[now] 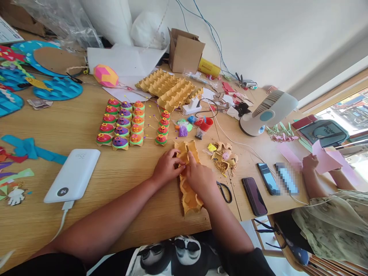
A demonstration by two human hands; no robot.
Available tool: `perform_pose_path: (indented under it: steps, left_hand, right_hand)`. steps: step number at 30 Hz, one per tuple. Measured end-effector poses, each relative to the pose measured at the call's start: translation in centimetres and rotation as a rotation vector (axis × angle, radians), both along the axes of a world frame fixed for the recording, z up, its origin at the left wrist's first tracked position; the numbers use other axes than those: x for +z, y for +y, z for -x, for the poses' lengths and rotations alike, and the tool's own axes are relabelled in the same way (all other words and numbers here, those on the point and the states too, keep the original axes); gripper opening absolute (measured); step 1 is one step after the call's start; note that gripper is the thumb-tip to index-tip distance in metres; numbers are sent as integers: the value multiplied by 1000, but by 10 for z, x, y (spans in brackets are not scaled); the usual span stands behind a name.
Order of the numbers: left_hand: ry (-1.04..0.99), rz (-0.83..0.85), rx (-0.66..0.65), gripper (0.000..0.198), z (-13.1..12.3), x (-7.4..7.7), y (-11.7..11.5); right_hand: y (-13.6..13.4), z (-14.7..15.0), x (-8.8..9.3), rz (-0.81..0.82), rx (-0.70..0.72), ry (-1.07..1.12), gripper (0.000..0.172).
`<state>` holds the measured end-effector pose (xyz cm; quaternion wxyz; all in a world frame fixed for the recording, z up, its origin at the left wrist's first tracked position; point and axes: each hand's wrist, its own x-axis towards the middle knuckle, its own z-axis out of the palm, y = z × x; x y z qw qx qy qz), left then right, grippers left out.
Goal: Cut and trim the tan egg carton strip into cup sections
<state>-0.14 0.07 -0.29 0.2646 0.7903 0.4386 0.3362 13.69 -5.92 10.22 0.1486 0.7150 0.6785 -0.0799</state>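
Observation:
Lying lengthwise before me is a strip of yellow-brown egg tray. My left hand has its fingers curled and pinches the strip's left edge near the far end. Across the strip reaches my right hand, index finger stretched along a dark slit or gap, the other fingers bent and mostly hidden against the cardboard. A black scissor handle sticks out to the right of my right wrist; its blades are hidden. Beyond my hands stand rows of painted egg-cup pieces with small faces, red, purple and orange.
Egg-tray scraps lie right of the strip. Farther back are uncut egg trays, a red cup and a white fan. A power bank sits left; phones lie right. Another person's hand holds pink paper.

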Motion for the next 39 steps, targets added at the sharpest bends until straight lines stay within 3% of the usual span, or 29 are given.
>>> perform_pose_path:
  steps: [6, 33, 39]
  left_hand:
    - [17, 13, 0, 13, -1, -1, 0]
    - [-2, -16, 3, 12, -2, 1, -1]
    - [-10, -27, -4, 11, -2, 0, -1]
  right_hand:
    - [-15, -1, 4, 42, 3, -12, 64]
    - [6, -2, 16, 19, 31, 18, 61]
    - [-2, -1, 15, 35, 11, -28, 60]
